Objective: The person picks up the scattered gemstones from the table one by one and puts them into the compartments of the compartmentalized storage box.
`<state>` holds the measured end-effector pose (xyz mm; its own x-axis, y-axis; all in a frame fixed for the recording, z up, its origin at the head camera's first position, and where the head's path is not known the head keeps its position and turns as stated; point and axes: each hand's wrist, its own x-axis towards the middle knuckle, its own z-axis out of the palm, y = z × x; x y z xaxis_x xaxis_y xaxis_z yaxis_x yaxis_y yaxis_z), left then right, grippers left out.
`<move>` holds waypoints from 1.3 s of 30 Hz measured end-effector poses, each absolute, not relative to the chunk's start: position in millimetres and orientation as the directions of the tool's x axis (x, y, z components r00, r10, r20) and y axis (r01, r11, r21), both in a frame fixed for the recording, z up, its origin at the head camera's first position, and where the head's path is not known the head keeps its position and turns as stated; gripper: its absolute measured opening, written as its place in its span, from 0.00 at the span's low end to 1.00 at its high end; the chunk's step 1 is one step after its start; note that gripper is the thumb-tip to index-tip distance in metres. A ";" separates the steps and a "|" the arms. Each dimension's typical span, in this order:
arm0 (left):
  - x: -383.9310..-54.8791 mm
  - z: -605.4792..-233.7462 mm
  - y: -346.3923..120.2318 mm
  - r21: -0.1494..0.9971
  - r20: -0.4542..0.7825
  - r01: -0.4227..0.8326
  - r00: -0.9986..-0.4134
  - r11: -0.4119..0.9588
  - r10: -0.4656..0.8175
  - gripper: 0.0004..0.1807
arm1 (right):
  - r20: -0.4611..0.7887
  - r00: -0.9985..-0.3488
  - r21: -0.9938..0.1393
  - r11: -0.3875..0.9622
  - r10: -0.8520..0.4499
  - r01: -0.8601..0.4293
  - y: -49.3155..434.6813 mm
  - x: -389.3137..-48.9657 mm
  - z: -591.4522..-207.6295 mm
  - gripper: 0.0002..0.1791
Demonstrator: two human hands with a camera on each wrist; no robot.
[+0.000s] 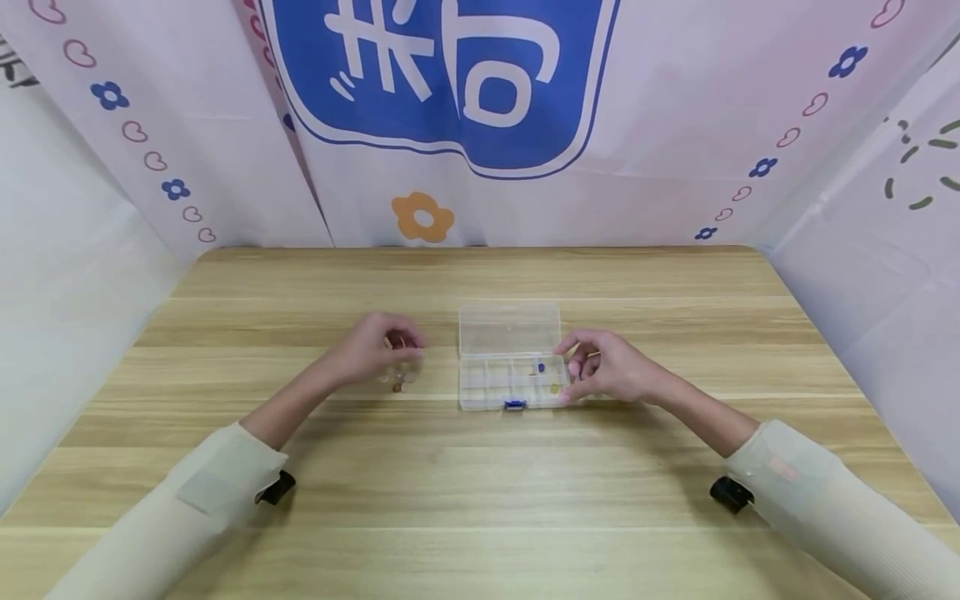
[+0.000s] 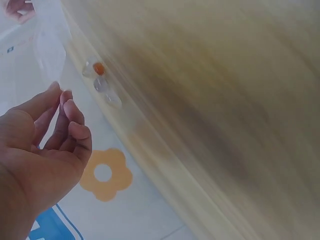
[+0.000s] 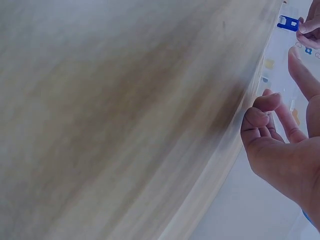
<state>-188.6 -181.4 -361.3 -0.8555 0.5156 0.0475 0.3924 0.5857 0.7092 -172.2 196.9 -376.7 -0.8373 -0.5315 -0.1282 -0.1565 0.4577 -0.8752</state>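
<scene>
A clear plastic compartment box lies on the wooden table with its lid laid back and a blue latch at its front. A blue stone and a yellow stone sit in its right-hand compartments. My right hand grips the right end of the box, index finger at the back and thumb at the front. To the left, my left hand hovers over a few clear stones and an orange stone. Its thumb and index fingertips come together; I cannot tell whether they pinch anything.
The wooden table runs back to a white printed cloth. White cloth also hangs at both sides. Both forearms wear pale sleeves, with a small black object at the right cuff.
</scene>
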 end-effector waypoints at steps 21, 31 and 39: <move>-184.5 -354.3 -214.8 0.704 -0.079 0.387 -0.790 0.595 0.608 0.03 | -0.129 -0.836 -0.873 0.460 -0.533 -0.159 197.4 -172.3 -376.9 0.34; -185.4 -357.7 -215.6 0.687 -0.143 0.356 -0.789 0.634 0.598 0.04 | -0.139 -0.835 -0.874 0.463 -0.533 -0.150 197.4 -173.7 -378.3 0.34; -188.0 -361.8 -213.9 0.660 -0.139 0.387 -0.779 0.644 0.611 0.04 | -0.136 -0.836 -0.874 0.462 -0.532 -0.152 197.6 -173.8 -377.9 0.33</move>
<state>-188.0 -213.9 -361.8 -0.7792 0.6111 -0.1392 0.3871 0.6440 0.6598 -173.8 197.6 -377.9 -0.8359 -0.5318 -0.1357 -0.1521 0.4620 -0.8737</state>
